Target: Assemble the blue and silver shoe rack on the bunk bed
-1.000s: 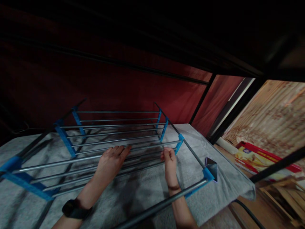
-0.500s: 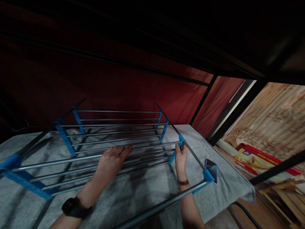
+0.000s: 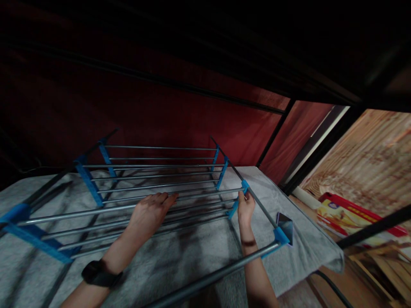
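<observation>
A metal rack (image 3: pixel 154 175) of thin silver rods with blue plastic connectors stands on a grey towel-like cloth (image 3: pixel 199 252). My left hand (image 3: pixel 149 214), with a black watch on the wrist, lies flat with fingers spread on the rods near the rack's middle. My right hand (image 3: pixel 245 209) is closed around the blue connector (image 3: pixel 237 201) at the rack's right side rail. A thicker grey bar (image 3: pixel 221 269) crosses in front of my right forearm.
A dark red fabric wall (image 3: pixel 144 115) stands behind the rack, and a dark shelf hangs overhead. A small dark phone-like object (image 3: pixel 285 223) leans by the blue corner piece. At the right, on the wooden floor, lie a red and yellow box (image 3: pixel 349 216) and wooden slats (image 3: pixel 385 256).
My right hand left the rods near the middle, moved right and took hold of the blue connector on the side rail. The left hand stayed flat on the rods.
</observation>
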A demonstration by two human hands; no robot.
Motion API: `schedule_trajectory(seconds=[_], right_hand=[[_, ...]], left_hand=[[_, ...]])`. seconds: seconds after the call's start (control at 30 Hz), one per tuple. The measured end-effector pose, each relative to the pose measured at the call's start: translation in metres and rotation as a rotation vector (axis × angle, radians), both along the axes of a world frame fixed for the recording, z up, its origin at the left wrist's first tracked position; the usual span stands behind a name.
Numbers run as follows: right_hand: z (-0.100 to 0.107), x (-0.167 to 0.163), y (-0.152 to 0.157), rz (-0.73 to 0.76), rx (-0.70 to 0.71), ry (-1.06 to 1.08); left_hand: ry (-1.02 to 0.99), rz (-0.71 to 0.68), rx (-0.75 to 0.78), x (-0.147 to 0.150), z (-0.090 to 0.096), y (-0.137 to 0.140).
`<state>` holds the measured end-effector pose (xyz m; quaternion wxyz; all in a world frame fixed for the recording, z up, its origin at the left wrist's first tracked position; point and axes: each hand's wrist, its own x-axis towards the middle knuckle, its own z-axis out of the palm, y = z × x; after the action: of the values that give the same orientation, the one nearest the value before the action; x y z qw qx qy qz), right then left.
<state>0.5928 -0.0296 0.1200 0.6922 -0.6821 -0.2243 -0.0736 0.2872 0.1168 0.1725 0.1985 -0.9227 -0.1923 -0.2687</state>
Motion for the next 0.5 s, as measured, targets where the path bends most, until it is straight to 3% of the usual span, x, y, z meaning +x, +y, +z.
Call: schedule_trajectory(seconds=[0.33, 0.5], right_hand=[[0.001, 0.0015, -0.002, -0.029, -0.034, -0.018], [0.0007, 0.0004, -0.0041, -0.022, -0.039, -0.028]], left_hand=[[-0.026, -0.032, -0.109, -0.0021, -0.0057, 0.0053], [0.0, -0.009, -0.043, -0.0017, -0.0071, 0.0061]])
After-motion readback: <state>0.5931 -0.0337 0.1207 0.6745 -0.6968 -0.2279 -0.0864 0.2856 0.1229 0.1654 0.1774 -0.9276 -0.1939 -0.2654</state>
